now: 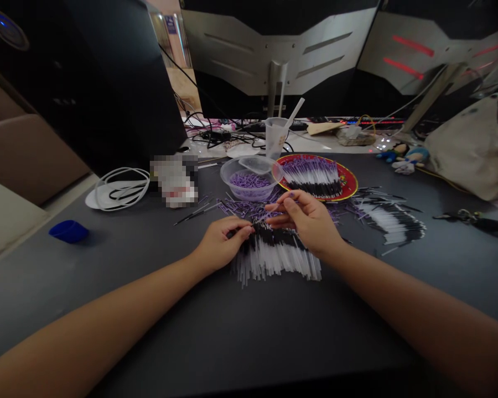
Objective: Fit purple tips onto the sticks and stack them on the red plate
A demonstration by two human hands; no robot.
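My left hand (224, 239) is closed in a pinch at the black ends of a pile of thin sticks. A thin stick, dark at the fingertips, seems to be in that pinch; its far part is hard to see. My right hand (311, 221) faces it just to the right, thumb and fingers drawn together, and what lies in them is too small to make out. Below both hands spreads the pile of translucent sticks with black ends (280, 260). Loose purple pieces (240, 208) lie scattered behind the fingers.
A clear plastic bowl (229, 185) contains purple pieces. Beside it, a red plate (352, 190) bears purple, white and black sticks. More sticks (392, 224) lie right. Around these are a plastic cup (275, 138), white cable (120, 174), blue object (68, 231), monitors (249, 47) and a bag (465, 143).
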